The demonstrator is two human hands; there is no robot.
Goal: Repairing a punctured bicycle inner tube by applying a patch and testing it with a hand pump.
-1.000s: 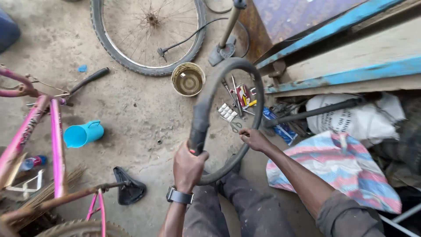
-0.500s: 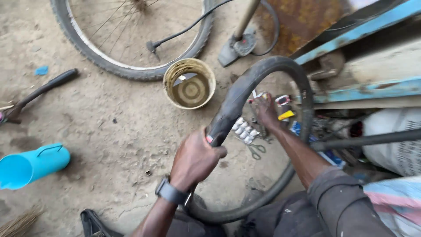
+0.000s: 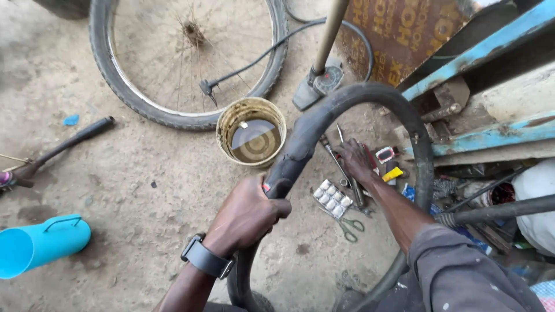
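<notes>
Here, left hand (image 3: 247,215) clenches inner tube (image 3: 324,112) — tin (image 3: 252,132) holds murky water — right hand's (image 3: 355,160) grip unclear.

- I see tube (image 3: 324,115): matt black rubber, dusty
- tin (image 3: 251,132): rusty metal, rough rim
- jug (image 3: 40,244): smooth glossy plastic
- ground (image 3: 115,185): rough concrete
- scissors (image 3: 346,224): shiny metal

The left hand (image 3: 247,215) is curled into a tight fist, knuckles up, its forearm rising from the lower edge. The right arm stretches forward, its right hand (image 3: 355,160) lowered palm-down, fingers spread.
</notes>
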